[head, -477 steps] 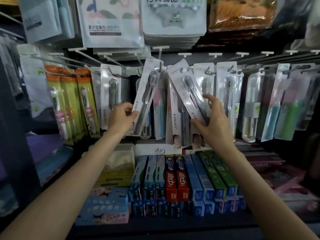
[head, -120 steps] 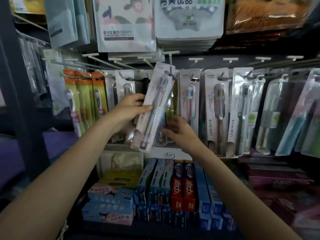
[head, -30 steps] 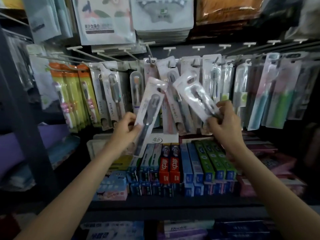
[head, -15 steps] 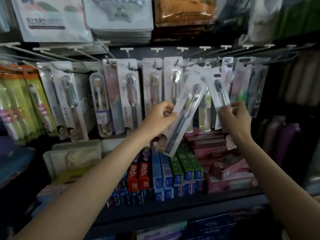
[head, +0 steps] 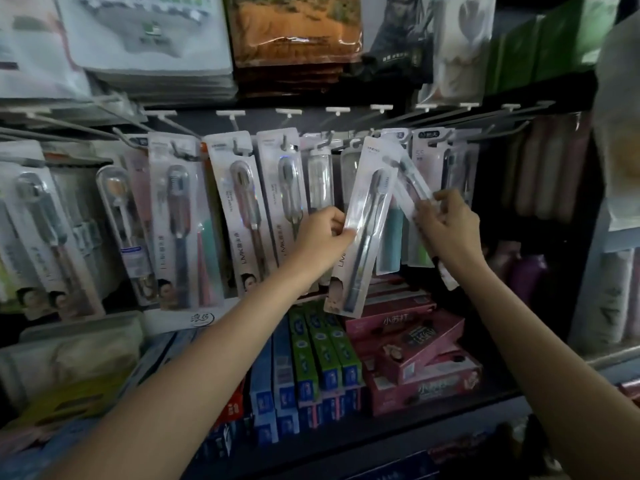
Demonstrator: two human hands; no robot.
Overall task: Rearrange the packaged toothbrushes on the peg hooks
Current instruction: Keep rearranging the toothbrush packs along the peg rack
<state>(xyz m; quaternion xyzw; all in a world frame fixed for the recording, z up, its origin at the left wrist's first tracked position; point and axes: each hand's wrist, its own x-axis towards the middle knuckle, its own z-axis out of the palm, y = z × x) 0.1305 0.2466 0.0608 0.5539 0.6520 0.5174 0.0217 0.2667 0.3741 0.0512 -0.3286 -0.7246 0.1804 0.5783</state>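
left hand (head: 323, 233) gripping toothbrush pack (head: 363, 233) | right hand (head: 446, 230) pinching second pack (head: 414, 187) | advice: be aligning hang-hole squarely with peg hook (head: 498, 135)

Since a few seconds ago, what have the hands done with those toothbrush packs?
Both hands moved rightward along the rack. The left hand keeps gripping its tilted toothbrush pack. The right hand, which was reaching among the hanging packs, now pinches a second pack up near the peg hooks. The toothpaste boxes below lie unchanged.
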